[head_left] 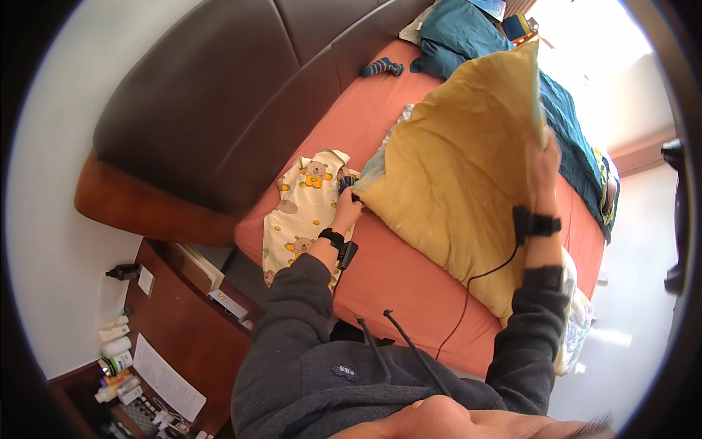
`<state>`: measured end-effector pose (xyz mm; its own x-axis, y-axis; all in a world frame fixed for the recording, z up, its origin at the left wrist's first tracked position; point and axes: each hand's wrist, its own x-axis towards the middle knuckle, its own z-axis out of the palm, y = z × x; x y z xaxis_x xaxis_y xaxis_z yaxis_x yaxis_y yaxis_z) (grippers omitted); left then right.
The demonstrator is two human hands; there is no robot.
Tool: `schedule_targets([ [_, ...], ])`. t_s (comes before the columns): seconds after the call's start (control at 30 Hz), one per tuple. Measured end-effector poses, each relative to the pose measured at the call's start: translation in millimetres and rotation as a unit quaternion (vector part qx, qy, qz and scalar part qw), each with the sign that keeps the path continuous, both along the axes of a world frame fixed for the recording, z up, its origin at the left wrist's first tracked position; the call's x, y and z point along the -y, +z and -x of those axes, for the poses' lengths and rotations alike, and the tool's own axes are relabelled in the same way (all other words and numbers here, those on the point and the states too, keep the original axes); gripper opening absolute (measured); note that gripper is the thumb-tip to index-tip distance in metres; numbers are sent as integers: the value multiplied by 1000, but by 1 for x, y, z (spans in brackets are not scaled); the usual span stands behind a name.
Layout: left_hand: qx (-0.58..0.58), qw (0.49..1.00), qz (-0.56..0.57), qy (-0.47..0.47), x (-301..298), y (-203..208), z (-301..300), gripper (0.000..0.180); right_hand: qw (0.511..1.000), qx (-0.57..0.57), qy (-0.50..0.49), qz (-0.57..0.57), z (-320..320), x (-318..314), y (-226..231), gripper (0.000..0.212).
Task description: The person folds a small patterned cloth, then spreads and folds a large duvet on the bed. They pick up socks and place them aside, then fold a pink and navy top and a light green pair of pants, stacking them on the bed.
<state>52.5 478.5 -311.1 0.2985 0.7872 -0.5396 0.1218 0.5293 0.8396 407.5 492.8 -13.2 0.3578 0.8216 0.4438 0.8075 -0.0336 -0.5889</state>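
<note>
A large yellow pillow (461, 168) lies on the orange bed sheet (409, 263), its far edge lifted. My left hand (346, 208) grips the pillow's near left corner, beside a cream baby garment with bear prints (303, 212). My right hand (545, 172) holds the pillow's raised right edge. Both wrists wear black bands, and a thin black cable hangs from the right one.
A dark padded headboard (219, 110) runs along the left. A teal blanket (468, 33) and a striped sock (382, 68) lie at the far end. A brown nightstand (190, 322) at lower left carries bottles (117, 351), paper and small items. Pale floor shows at right.
</note>
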Motion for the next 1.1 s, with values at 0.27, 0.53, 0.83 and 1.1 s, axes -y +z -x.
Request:
schedule_targets([
  [0.27, -364, 892, -211, -165, -20, -29, 2, 39, 866, 78, 126, 478, 114, 95, -225, 68],
  [0.53, -446, 802, -396, 7, 1, 76, 94, 25, 847, 119, 119, 504, 107, 105, -282, 103],
  [0.83, -544, 825, -126, -93, 2, 83, 172, 73, 886, 93, 126, 435, 120, 92, -258, 101],
  [1.1, -273, 898, -339, -60, -105, 25, 40, 41, 893, 34, 24, 448, 125, 52, -292, 109],
])
